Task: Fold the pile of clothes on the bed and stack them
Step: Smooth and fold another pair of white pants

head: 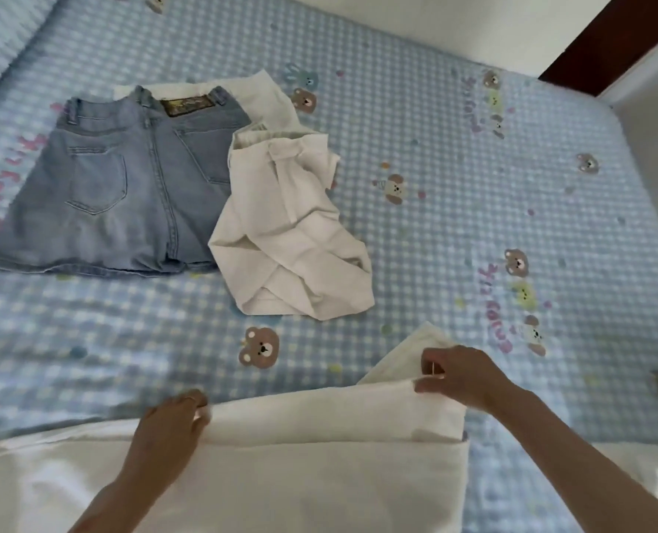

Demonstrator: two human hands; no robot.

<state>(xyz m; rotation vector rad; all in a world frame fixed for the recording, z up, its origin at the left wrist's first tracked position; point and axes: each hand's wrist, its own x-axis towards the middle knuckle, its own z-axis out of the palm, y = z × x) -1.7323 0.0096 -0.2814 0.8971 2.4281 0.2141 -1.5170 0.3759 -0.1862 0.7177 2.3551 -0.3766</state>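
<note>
A large white garment (319, 455) lies spread at the near edge of the bed, its far edge folded over. My left hand (169, 428) pinches that folded edge at its left end. My right hand (462, 375) pinches the same edge near its right corner, where a white flap (400, 355) sticks out beyond it. Farther back lie light blue denim shorts (119, 186), laid flat on a white piece (258, 90). A crumpled white shirt (288, 232) sits just right of the shorts, overlapping their edge.
The bed (473, 186) has a blue checked cover with bear prints. A white wall (435, 21) runs along the far side, and a dark wooden frame (608, 40) stands at the far right corner. The bed's right edge (646, 155) drops off.
</note>
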